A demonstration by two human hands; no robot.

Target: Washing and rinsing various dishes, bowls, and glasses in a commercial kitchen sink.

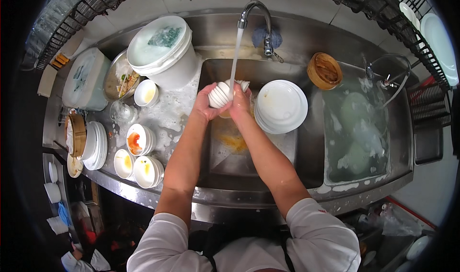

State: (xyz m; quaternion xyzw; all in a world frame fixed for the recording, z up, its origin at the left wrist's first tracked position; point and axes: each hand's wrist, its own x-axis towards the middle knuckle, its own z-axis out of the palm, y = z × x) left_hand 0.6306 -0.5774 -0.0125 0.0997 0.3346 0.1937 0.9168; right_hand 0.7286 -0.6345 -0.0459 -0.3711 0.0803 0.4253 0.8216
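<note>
A nested stack of small white dishes (217, 96) is held between my hands under the running tap. From the left side, the fingers and thumb of my left hand (205, 102) wrap around the stack. My right hand (240, 100) grips it from the right, its palm partly hidden. Water (235, 60) falls from the curved metal faucet (255, 6) onto the dishes and my right fingers. Beneath them is a steel sink basin (230, 166) with yellowish residue on its bottom. A pile of white plates (282, 105) stands in the basin, close to my right hand.
Left on the counter are a white bucket (181, 65) with a green scouring pad (165, 37), a plastic tub (102, 65), soiled bowls (143, 139) and stacked plates (97, 146). A bamboo steamer (324, 70) sits by the water-filled right basin (332, 153). Wire racks (388, 18) hang overhead.
</note>
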